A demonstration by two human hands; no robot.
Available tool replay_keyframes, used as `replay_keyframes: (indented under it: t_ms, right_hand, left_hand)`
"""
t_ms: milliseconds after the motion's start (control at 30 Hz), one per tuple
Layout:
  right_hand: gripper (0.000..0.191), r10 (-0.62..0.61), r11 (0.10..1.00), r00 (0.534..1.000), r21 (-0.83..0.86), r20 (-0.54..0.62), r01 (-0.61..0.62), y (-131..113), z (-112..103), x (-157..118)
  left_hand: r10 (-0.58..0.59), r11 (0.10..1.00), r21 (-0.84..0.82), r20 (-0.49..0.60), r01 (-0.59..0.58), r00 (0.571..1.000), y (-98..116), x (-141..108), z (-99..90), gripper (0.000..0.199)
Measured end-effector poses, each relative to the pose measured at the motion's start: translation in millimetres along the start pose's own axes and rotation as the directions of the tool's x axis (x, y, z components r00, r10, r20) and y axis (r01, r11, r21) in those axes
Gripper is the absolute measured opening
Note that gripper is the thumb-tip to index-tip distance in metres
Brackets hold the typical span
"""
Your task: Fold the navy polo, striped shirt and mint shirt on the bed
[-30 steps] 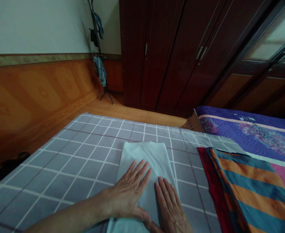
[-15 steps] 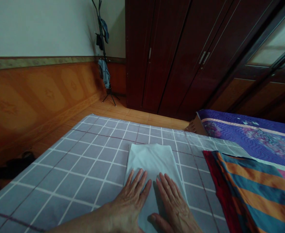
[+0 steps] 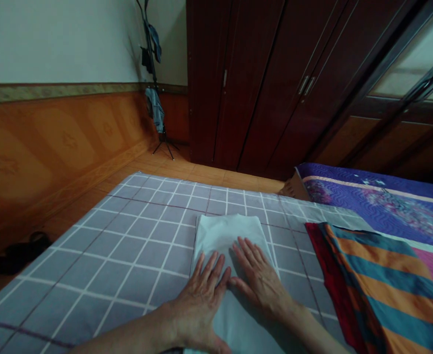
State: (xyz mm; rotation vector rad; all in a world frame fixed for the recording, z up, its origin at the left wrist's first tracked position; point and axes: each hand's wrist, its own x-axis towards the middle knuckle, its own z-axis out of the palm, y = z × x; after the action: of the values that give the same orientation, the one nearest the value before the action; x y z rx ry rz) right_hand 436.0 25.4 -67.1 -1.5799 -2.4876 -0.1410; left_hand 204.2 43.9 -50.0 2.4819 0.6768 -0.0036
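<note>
The grey checked sheet (image 3: 91, 275) of our bed stretched toward a dark wardrobe (image 3: 261, 83), with a striped cloth (image 3: 371, 280) off to the right. A pale folded cloth (image 3: 224, 236) ran near to far under our hands. Our left hand (image 3: 200, 305) pressed its left edge; our right hand (image 3: 262, 285) lay farther onto it, the fingers (image 3: 248, 255) spread flat, clamping nothing.
</note>
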Motion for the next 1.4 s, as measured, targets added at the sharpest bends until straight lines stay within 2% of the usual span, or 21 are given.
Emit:
replay_keyframes:
  t_ms: [67,133,300,367,467,567,633,667,733,833,900,1033,1100,1267,1333,1400]
  right_hand:
    - [0.067,-0.084,0.995,0.994,0.065,0.074,0.079,-8.8,-2.8,12.4]
    - [0.067,-0.085,0.993,0.991,0.090,0.107,0.075,-1.3,-2.9,23.4]
    - [0.059,0.076,0.997,0.992,0.026,0.096,-0.079,50.2,0.6,36.0]
    - [0.056,0.148,0.989,0.988,-0.012,0.048,-0.147,55.6,0.4,33.5]
    - [0.060,0.187,0.982,0.981,-0.030,-0.051,-0.189,33.3,-2.8,17.8]
    - [0.068,0.047,0.999,0.998,0.009,-0.040,-0.047,-1.2,-6.1,-10.4]
    - [0.074,-0.042,0.999,0.999,0.022,0.006,0.042,-11.9,-6.1,-30.5]
    - [0.076,-0.050,0.999,0.999,0.016,0.021,0.050,-11.7,-5.5,-39.4]
    - [0.075,0.022,1.000,1.000,-0.022,0.003,-0.022,-3.3,-4.6,-54.1]
    - [0.074,0.195,0.976,0.976,-0.081,-0.098,-0.203,7.2,-8.2,-68.7]
    - [0.077,0.199,0.973,0.972,-0.090,-0.127,-0.211,0.1,-13.2,-74.8]
    - [0.085,-0.045,0.996,0.992,-0.087,-0.115,0.035,-33.6,-16.5,-81.1]
    - [0.087,-0.086,0.992,0.988,-0.105,-0.125,0.073,-44.3,-14.9,-82.2]
    - [0.093,-0.025,0.999,0.994,-0.026,-0.108,0.022,-45.8,-23.2,-82.3]
    - [0.089,0.016,1.000,0.996,0.017,-0.092,-0.015,-45.1,-26.3,-81.7]
    - [0.085,0.058,0.998,0.990,0.002,-0.130,-0.058,-45.1,-22.8,-81.1]
  left_hand:
    - [0.009,1.000,0.013,-0.004,-0.009,1.000,-0.2,0.2,1.1,0.122]
    - [0.013,1.000,0.028,-0.002,-0.013,1.000,-1.0,0.3,2.4,0.122]
    - [0.008,0.999,0.033,-0.006,-0.008,1.000,-2.9,0.6,4.2,0.124]
    - [0.007,1.000,0.028,-0.006,-0.007,1.000,-3.4,0.6,4.6,0.125]
    - [0.008,1.000,0.027,-0.007,-0.007,1.000,-4.4,0.7,6.1,0.124]
    - [0.019,0.999,0.030,-0.015,-0.019,1.000,-5.3,0.9,8.4,0.125]
    - [0.019,0.999,0.036,-0.026,-0.018,0.999,-5.1,1.1,9.0,0.125]
    - [0.011,0.999,0.039,-0.027,-0.010,1.000,-4.4,1.3,8.6,0.125]
    - [-0.013,0.999,0.042,-0.009,0.013,1.000,-2.1,1.9,6.2,0.126]
    - [-0.048,0.998,0.042,0.045,0.046,0.998,2.6,3.1,0.4,0.129]
    - [-0.062,0.997,0.040,0.070,0.059,0.996,5.0,3.8,-2.1,0.129]
    - [-0.067,0.996,0.057,0.059,0.063,0.996,4.5,3.7,1.3,0.129]
    - [-0.055,0.997,0.065,0.041,0.052,0.998,2.5,3.2,4.2,0.127]
    - [-0.017,0.997,0.075,0.049,0.013,0.999,6.5,2.7,-3.9,0.126]
    - [0.026,0.996,0.085,0.038,-0.029,0.999,14.5,5.7,-11.7,0.123]
    - [0.097,0.991,0.092,0.008,-0.097,0.995,23.5,13.1,-17.2,0.118]
